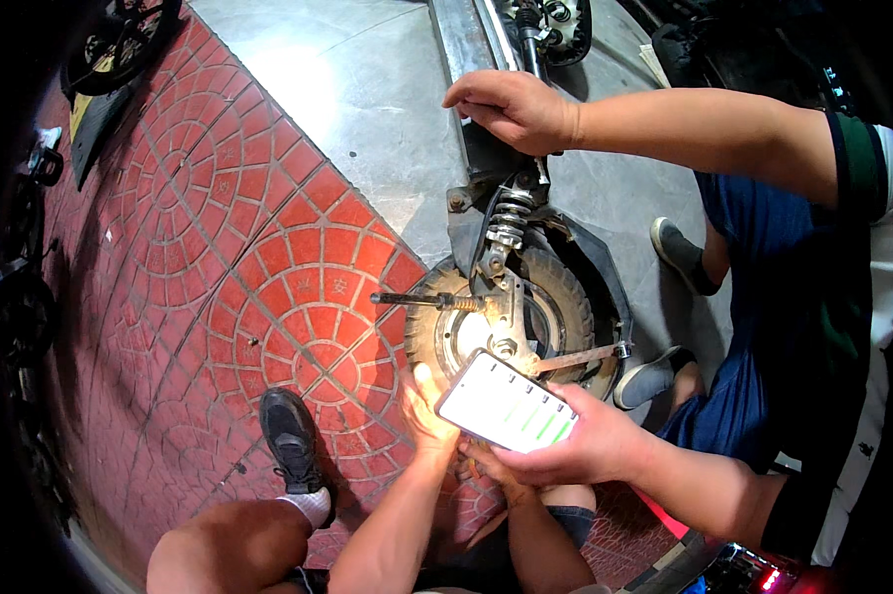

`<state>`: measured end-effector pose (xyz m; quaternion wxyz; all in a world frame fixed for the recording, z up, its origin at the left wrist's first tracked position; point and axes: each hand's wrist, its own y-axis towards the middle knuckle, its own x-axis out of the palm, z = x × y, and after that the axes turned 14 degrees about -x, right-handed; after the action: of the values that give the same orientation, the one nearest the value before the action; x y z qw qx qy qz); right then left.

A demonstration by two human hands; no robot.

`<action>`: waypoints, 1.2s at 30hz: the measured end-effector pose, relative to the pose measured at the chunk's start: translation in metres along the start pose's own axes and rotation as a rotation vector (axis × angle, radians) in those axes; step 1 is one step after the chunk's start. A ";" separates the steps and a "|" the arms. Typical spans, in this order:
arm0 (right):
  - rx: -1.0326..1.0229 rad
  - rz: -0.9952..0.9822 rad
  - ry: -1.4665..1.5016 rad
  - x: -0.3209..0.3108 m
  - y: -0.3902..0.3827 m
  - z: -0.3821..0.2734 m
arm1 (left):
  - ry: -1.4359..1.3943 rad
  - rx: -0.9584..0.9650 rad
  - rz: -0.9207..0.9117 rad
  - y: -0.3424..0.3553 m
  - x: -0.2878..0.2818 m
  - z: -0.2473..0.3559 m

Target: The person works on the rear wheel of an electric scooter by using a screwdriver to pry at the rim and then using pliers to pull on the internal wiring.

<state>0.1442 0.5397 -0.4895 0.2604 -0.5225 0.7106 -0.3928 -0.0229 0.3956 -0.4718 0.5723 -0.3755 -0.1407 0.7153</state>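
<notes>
A small scooter-like wheel with a thick, dusty tyre [422, 335] stands upright in front of me. My left hand [428, 411] grips the tyre's near left edge, its fingers partly hidden. My right hand [491, 463] is low beside the wheel, mostly covered by a phone [511, 406] that another person's hand [590, 436] holds over it. Above the hub, a coil-spring shock absorber [509, 220] joins the frame. A black rod with a spring [426, 300] juts left from the hub, and a rusty flat bar [580, 358] runs right.
The co-worker's other hand [516, 107] hovers over the dark vehicle frame [458, 49]. Their shoes [654, 378] are to the right of the wheel. Red patterned tiles [268, 297] meet grey floor [367, 129]. My black shoe [290, 436] is at left; more wheels [120, 45] stand far left.
</notes>
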 end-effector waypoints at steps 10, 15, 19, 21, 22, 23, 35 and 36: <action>0.022 0.001 0.031 0.006 -0.004 0.001 | -0.105 -0.016 -0.003 0.017 -0.016 0.023; -0.005 -0.015 0.000 0.006 0.008 -0.004 | -0.091 -0.055 -0.055 0.034 -0.034 0.047; -0.027 -0.020 -0.011 0.007 0.012 -0.006 | -0.109 -0.130 -0.103 0.036 -0.037 0.059; -0.036 -0.021 -0.016 0.007 0.011 -0.004 | -0.060 -0.162 -0.105 0.036 -0.039 0.060; -0.041 -0.021 -0.023 0.007 0.011 -0.003 | -0.015 -0.202 -0.105 0.035 -0.040 0.060; -0.045 -0.022 -0.023 0.008 0.010 -0.002 | -0.038 -0.172 -0.102 0.036 -0.041 0.059; -0.113 -0.007 -0.069 0.013 0.004 -0.005 | 0.099 -0.227 -0.123 0.020 -0.049 0.040; -0.123 0.003 -0.078 0.014 0.004 -0.004 | 0.108 -0.188 -0.060 0.015 -0.047 0.038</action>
<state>0.1346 0.5286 -0.4895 0.2560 -0.5513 0.7235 -0.3272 -0.0575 0.3560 -0.4380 0.5626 -0.4611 -0.1872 0.6602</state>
